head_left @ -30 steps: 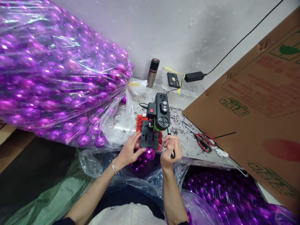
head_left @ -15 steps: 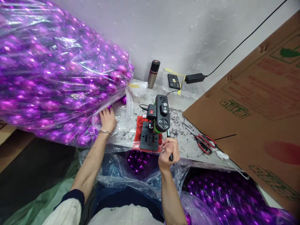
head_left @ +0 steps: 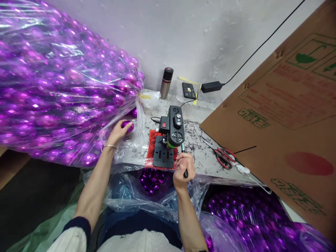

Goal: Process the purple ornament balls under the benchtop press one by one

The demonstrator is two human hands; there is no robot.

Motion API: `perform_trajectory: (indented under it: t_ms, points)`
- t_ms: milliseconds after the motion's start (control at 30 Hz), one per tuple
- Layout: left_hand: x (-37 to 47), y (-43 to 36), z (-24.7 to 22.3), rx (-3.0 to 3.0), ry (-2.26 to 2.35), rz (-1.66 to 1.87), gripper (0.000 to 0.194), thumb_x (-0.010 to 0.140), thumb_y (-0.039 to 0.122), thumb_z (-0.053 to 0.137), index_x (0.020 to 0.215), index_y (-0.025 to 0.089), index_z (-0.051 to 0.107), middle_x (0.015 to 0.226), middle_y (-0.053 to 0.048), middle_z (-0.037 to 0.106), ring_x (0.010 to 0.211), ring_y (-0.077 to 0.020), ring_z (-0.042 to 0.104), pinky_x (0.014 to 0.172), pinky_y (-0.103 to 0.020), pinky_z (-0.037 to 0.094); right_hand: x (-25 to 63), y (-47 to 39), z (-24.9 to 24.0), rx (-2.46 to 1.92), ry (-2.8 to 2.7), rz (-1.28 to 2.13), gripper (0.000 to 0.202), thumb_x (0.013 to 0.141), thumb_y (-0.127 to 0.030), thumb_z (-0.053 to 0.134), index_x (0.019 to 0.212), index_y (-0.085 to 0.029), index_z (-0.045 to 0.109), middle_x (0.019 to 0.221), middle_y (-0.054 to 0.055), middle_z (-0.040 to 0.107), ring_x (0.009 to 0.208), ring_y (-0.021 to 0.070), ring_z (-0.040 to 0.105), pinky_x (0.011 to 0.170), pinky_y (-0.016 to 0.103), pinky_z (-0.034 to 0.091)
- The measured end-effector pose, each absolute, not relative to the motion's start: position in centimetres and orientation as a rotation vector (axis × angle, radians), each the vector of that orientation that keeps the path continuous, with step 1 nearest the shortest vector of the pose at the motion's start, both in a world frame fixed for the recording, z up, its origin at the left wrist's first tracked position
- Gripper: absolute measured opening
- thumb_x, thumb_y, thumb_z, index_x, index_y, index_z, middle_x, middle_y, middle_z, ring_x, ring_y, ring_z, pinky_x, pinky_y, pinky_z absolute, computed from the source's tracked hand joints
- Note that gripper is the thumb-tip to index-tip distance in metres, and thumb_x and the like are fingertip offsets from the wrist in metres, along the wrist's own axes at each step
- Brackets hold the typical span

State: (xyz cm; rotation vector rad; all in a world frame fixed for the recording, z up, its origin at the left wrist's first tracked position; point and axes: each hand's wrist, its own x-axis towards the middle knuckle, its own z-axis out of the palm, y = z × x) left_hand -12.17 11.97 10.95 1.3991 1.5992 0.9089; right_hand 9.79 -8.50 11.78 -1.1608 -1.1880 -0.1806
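"What's at the top?"
"A big wall (head_left: 162, 38). It's pale gray, with a darker patch toward the upper right and some little white specks."
"And in the middle?"
"A white table (head_left: 204, 166). Lots of tiny black bits lie on it."
"What about the lower left?"
"The floor (head_left: 47, 185) looks very dark there. The light is brighter up on the wall."

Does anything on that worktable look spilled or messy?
Yes: short black scraps lie strewn over the worktable, many just right of the black machine. Scattered loose in no order, they look like litter.
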Motion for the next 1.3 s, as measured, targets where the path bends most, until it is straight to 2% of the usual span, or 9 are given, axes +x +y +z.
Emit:
perform_trajectory:
  t_ms: [133,233,367,500,633,733,867,1100,1300]
  points:
    - [-10.5,6.3,11.2,0.834,1.13,0.99,0.057,0.1,0.066,0.06,0.116,0.011,0.067,0.101,-0.014,0.078,0.078,-0.0182,0.075,0.06,-0.025,0.059,9.7,-8.5,12.2,-1.149,-1.152,-0.141,0.037,0.105,-0.018,0.044,0.069,-0.023,0.05,0.067,-0.003,0.054,0.067,0.0133,0.059,0.062,0.028,0.043]
    - [-8.7,2.6,11.2,0.612,0.946,0.905,0.046,0.102,0.057,0.062,0.112,0.012,0.068,0.092,-0.011,0.079,0.067,-0.0156,0.073,0.05,-0.02,0.054,9.7,-8.4,12.7,-1.175,-1.125,-0.12,0.037,0.106,-0.021,0.044,0.069,-0.023,0.05,0.068,-0.002,0.055,0.066,0.0134,0.058,0.06,0.029,0.043]
    - [-6.8,0.0,10.5,0.431,0.802,0.863,0.025,0.093,0.032,0.077,0.109,0.015,0.068,0.094,-0.006,0.08,0.077,-0.0178,0.078,0.065,-0.024,0.062,9.8,-8.4,13.4,-1.179,-1.138,-0.137,0.037,0.106,-0.022,0.046,0.069,-0.023,0.051,0.066,-0.002,0.055,0.066,0.0137,0.059,0.06,0.029,0.043]
    - [-5.6,-0.9,9.3,0.385,0.807,0.865,0.035,0.08,0.022,0.086,0.107,0.018,0.065,0.097,-0.004,0.08,0.085,-0.0184,0.079,0.08,-0.029,0.065,10.0,-8.4,13.6,-1.173,-1.168,-0.152,0.037,0.106,-0.021,0.045,0.069,-0.023,0.052,0.064,-0.003,0.055,0.066,0.0138,0.06,0.06,0.03,0.043]
    - [-4.6,-1.2,8.1,0.513,0.927,0.913,0.059,0.072,0.032,0.092,0.121,0.021,0.06,0.094,0.0,0.078,0.069,-0.0143,0.073,0.069,-0.027,0.061,9.9,-8.4,14.3,-1.156,-1.162,-0.138,0.037,0.106,-0.018,0.045,0.069,-0.022,0.052,0.065,-0.003,0.054,0.067,0.0128,0.06,0.061,0.028,0.043]
    - [-3.6,-1.1,7.0,0.669,0.98,0.964,0.073,0.07,0.041,0.092,0.133,0.022,0.059,0.105,-0.004,0.079,0.084,-0.0186,0.076,0.082,-0.032,0.062,9.8,-8.1,15.4,-1.164,-1.142,-0.119,0.037,0.106,-0.017,0.046,0.069,-0.022,0.051,0.065,-0.003,0.054,0.067,0.0119,0.059,0.064,0.028,0.044]
    - [-2.1,-1.0,5.4,0.958,1.0,1.013,0.069,0.074,0.048,0.087,0.131,0.019,0.063,0.126,-0.01,0.076,0.118,-0.0273,0.072,0.108,-0.041,0.055,9.8,-7.9,16.5,-1.179,-1.147,-0.099,0.038,0.106,-0.017,0.046,0.069,-0.022,0.049,0.064,-0.004,0.051,0.065,0.0114,0.056,0.064,0.028,0.044]
    - [-0.8,-1.4,2.9,1.582,1.181,1.11,0.06,0.079,0.043,0.086,0.13,0.022,0.063,0.129,-0.012,0.073,0.123,-0.0316,0.068,0.111,-0.051,0.052,10.2,-8.3,16.1,-1.198,-1.206,-0.127,0.034,0.104,-0.015,0.045,0.072,-0.023,0.051,0.066,-0.003,0.053,0.066,0.0124,0.057,0.062,0.029,0.043]
    - [-0.9,-1.2,1.1,1.907,1.157,1.09,0.061,0.086,0.041,0.084,0.139,0.024,0.059,0.135,-0.012,0.072,0.129,-0.0322,0.068,0.114,-0.052,0.052,10.2,-8.6,15.8,-1.214,-1.24,-0.157,0.033,0.103,-0.012,0.045,0.073,-0.023,0.052,0.068,-0.002,0.057,0.067,0.0124,0.058,0.062,0.029,0.044]
